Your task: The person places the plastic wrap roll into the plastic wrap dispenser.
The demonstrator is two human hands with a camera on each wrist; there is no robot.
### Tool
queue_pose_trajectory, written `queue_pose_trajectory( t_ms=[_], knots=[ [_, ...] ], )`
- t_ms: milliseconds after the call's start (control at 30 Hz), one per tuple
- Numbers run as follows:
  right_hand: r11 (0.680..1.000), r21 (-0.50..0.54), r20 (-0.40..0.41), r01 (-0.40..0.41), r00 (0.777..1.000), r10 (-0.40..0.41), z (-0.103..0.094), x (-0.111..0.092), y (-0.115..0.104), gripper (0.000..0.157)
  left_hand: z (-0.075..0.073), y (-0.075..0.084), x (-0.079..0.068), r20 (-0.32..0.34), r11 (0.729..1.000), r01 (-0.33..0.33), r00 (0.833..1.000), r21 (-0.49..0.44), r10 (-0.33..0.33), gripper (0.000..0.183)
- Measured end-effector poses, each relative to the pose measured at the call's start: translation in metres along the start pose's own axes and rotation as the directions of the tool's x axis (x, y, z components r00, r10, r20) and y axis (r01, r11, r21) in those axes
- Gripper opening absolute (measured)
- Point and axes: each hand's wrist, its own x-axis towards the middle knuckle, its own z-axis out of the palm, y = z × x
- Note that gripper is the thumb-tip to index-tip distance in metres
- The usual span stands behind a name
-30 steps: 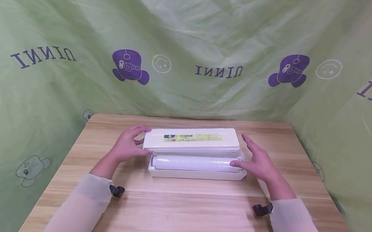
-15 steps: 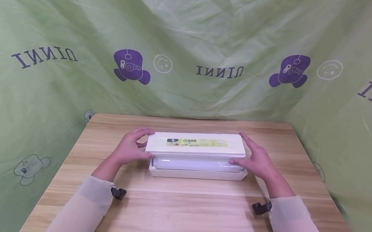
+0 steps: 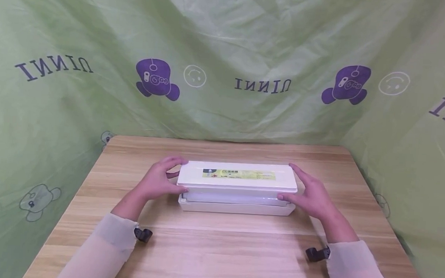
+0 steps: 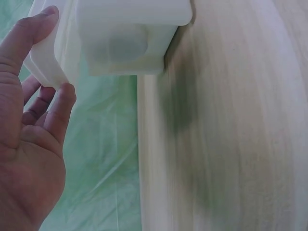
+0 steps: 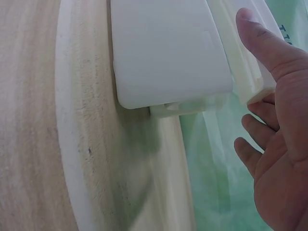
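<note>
A white cling film box (image 3: 237, 209) stands on the table, its roll of film (image 3: 234, 198) partly showing inside. Just above it is the white lid (image 3: 242, 182), with a yellow-green label (image 3: 239, 174) on top. My left hand (image 3: 161, 180) grips the lid's left end, thumb on the front edge and fingers at the back. At the other end my right hand (image 3: 311, 193) holds the lid the same way. In the left wrist view a gap shows between the lid (image 4: 45, 57) and the box (image 4: 130, 43); the right wrist view shows the lid (image 5: 250, 48) apart from the box (image 5: 168, 53) too.
The wooden table (image 3: 215, 253) reaches back to a green curtain (image 3: 228, 37) printed with purple figures. A small black camera (image 3: 143, 235) sits at the left cuff, another black camera (image 3: 316, 254) at the right cuff.
The lid has moved right and toward me, levelling out over the box and covering more of the roll. My right hand, apart from the lid a second ago, now holds its right end.
</note>
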Motion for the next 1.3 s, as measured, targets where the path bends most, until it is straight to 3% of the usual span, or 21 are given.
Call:
queue_pose_trajectory(
  t_ms=[400,1300],
  knots=[
    [1.000,-0.019,0.025,-0.021,0.999,0.022,0.001,-0.006,0.001,0.118,0.007,-0.002,-0.005,-0.003,0.999,0.033,0.999,0.018,-0.033,0.087],
    [0.998,-0.047,0.089,-0.048,0.995,0.052,0.002,-0.019,0.002,0.118,0.018,-0.002,-0.019,0.021,0.992,0.086,0.996,-0.093,-0.085,0.085]
  ],
)
